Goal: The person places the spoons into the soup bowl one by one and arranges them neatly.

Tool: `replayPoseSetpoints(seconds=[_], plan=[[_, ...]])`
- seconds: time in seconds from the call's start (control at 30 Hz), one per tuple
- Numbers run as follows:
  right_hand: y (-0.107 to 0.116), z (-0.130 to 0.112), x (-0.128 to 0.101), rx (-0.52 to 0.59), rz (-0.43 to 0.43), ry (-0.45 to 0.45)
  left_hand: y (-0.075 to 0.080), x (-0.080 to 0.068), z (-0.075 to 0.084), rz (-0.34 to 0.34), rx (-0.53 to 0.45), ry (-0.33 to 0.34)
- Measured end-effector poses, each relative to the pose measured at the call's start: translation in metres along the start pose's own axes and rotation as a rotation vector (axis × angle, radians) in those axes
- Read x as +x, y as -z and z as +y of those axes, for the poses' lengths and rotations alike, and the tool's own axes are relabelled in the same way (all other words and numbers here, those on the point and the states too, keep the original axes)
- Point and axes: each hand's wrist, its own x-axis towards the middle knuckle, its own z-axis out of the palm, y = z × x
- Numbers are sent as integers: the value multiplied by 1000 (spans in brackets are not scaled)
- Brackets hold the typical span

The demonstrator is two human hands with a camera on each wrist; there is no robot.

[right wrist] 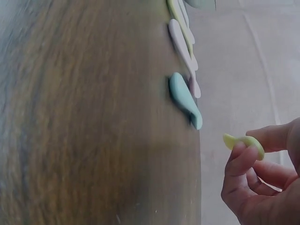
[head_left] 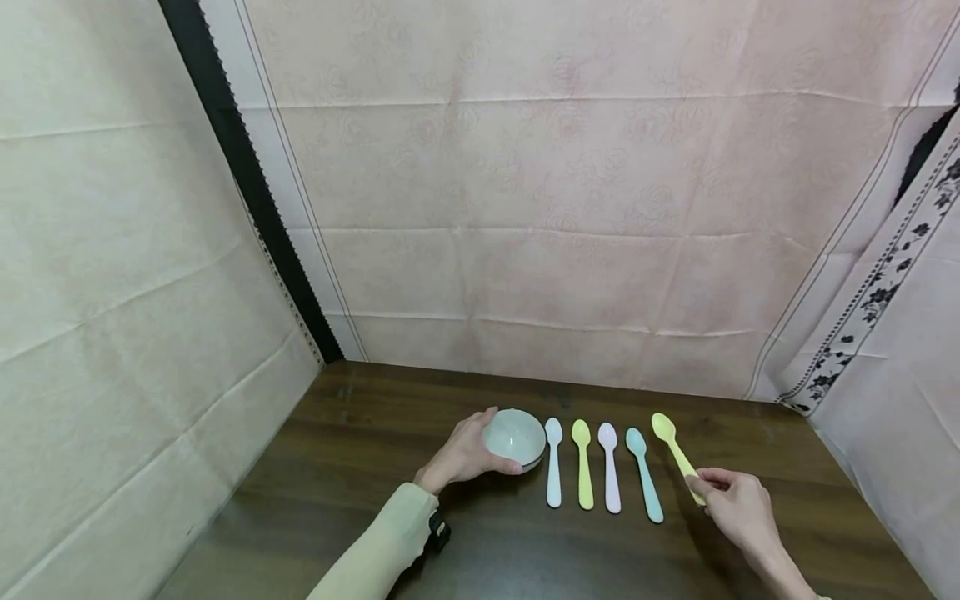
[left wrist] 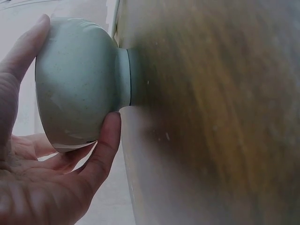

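My left hand [head_left: 471, 452] grips a pale green bowl [head_left: 514, 435] from its left side, thumb and fingers around its wall. In the left wrist view the bowl [left wrist: 79, 82] shows its footed base close to the tabletop. My right hand [head_left: 738, 504] pinches a yellow spoon [head_left: 677, 452] by its handle end, with the spoon's head pointing away; in the right wrist view that spoon [right wrist: 248, 144] appears raised off the table. Between the hands lie a whitish spoon [head_left: 553, 462], another yellow spoon [head_left: 584, 464], a pale lilac spoon [head_left: 610, 468] and a teal spoon [head_left: 645, 475], side by side.
Everything rests on a dark brown wooden table [head_left: 337, 508]. Light patterned cloth [head_left: 525, 208] hangs behind it, with more cloth along the left [head_left: 112, 292] and right sides. A dark device [head_left: 437, 532] sits at the left wrist.
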Motion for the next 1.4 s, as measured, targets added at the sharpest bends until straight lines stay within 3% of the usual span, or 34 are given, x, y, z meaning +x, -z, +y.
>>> replayPoseSetpoints(seconds=[0.6,0.83,1.4], plan=[[2,-13,-2,138,2,-88,1,0,1,-5,2,0],[3,-22,-1,173,-47,-111,1,0,0,-6,2,14],[-13,-57,0,248,-92,-60,2,-1,2,-5,-19,7]])
